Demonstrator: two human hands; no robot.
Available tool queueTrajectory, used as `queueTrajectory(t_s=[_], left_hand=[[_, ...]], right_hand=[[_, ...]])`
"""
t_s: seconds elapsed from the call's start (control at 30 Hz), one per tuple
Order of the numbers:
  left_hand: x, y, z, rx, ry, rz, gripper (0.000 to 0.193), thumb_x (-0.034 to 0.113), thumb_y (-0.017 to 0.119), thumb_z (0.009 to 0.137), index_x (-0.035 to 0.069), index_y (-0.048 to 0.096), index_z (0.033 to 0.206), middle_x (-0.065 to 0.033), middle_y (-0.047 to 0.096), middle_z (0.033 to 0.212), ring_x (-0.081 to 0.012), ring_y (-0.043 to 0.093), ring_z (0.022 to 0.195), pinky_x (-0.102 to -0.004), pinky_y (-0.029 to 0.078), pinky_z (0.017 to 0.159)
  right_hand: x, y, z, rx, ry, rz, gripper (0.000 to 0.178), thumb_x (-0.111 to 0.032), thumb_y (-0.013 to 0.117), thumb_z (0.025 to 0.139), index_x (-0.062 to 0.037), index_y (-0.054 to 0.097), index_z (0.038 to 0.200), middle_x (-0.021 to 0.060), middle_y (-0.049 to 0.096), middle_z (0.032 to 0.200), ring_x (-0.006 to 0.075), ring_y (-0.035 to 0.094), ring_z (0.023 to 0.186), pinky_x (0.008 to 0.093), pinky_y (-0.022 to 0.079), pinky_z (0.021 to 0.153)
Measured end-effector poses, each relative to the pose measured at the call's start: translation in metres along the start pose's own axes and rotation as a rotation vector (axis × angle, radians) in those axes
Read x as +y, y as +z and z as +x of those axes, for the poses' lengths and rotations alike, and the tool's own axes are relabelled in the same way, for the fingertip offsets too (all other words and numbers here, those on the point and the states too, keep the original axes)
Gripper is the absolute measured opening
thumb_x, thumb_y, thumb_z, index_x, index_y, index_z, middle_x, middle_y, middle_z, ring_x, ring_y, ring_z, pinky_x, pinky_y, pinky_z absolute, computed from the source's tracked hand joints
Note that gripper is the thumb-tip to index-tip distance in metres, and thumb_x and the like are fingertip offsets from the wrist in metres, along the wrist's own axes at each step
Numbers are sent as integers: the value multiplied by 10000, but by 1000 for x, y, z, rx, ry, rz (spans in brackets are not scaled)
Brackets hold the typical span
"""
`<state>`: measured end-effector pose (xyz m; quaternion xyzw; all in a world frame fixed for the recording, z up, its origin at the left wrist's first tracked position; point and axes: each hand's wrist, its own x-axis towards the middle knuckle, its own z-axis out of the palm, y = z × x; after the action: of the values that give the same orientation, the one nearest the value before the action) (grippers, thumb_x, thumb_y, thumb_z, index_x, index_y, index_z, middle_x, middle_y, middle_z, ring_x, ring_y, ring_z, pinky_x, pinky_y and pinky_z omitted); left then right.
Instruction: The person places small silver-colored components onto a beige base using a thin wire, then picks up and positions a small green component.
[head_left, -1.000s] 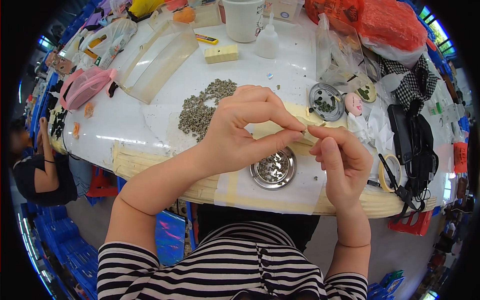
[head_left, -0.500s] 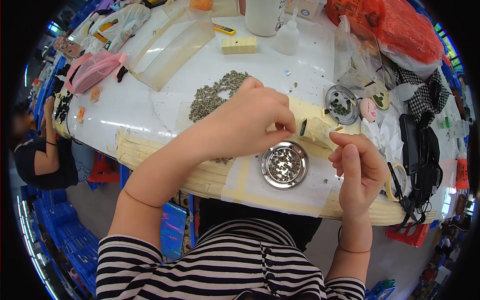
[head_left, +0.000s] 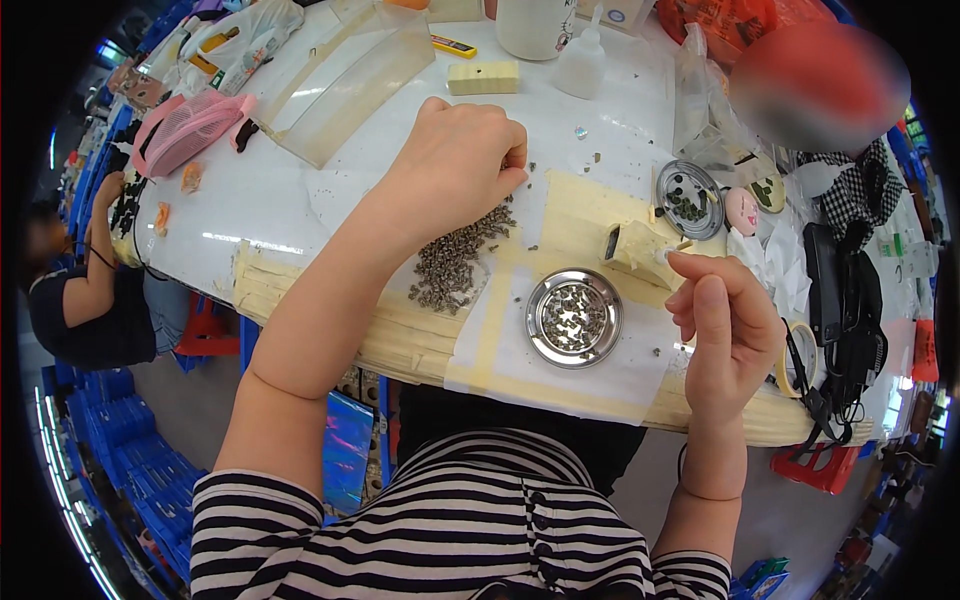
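Note:
My left hand (head_left: 455,160) is over the far end of a pile of small grey metal pieces (head_left: 448,268). Its fingers are curled and the thumb bends in toward them; whatever they hold is hidden. My right hand (head_left: 728,325) is raised beside a block wrapped in cream tape (head_left: 640,252), its index fingertip close to the block's right end. Those fingers are closed too, and I cannot make out what is in them. Between the hands, a round shiny metal dish (head_left: 537,345) holds many small pieces like those in the pile.
A second round dish (head_left: 712,222) with dark green pieces sits beside a pink oval object (head_left: 741,212). Farther back are a clear plastic tray (head_left: 355,95), a cream block (head_left: 483,78) and a squeeze bottle (head_left: 580,68). A tape roll (head_left: 797,357) lies right. Another person's arm (head_left: 95,240) shows far left.
My left hand has moved left and away from me, from above the dish to the pile, uncovering the pile's near part. My right hand has barely shifted. A blurred red shape now appears at upper right.

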<state>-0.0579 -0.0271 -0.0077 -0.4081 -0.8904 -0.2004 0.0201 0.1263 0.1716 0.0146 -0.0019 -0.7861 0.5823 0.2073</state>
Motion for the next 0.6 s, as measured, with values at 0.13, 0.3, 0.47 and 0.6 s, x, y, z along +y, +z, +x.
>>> queueTrajectory(t_s=[0.13, 0.3, 0.47, 0.6], left_hand=[[0, 2, 0, 37, 52, 14, 90, 129, 723, 810, 50, 680, 804, -59, 645, 764, -214, 642, 773, -360, 423, 831], [11, -3, 5, 112, 84, -365, 91, 91, 726, 838, 10, 684, 838, -73, 695, 807, -196, 671, 748, -319, 509, 699], [38, -1, -5, 290, 272, -637, 120, 0, 774, 801, -2, 702, 896, -63, 725, 854, -168, 652, 738, -292, 507, 666], [45, -6, -11, 449, 566, -434, 311, 30, 859, 735, 48, 657, 972, -53, 747, 870, -139, 685, 759, -272, 468, 676]], right_hand=[[0, 1, 0, 8, 8, 8, 188, -83, 586, 978, 53, 708, 1022, 84, 679, 861, 104, 609, 702, 219, 457, 630], [-1, 1, 0, 6, -2, 5, 182, -78, 593, 973, 53, 711, 1017, 85, 688, 863, 105, 608, 711, 228, 462, 645], [-2, 1, 1, -29, 45, 6, 153, -65, 626, 953, 47, 711, 1015, 74, 695, 845, 98, 620, 713, 227, 471, 644], [5, 8, 3, -30, 42, 30, 132, -41, 677, 915, 32, 706, 1021, 48, 689, 812, 79, 628, 687, 210, 486, 619]])
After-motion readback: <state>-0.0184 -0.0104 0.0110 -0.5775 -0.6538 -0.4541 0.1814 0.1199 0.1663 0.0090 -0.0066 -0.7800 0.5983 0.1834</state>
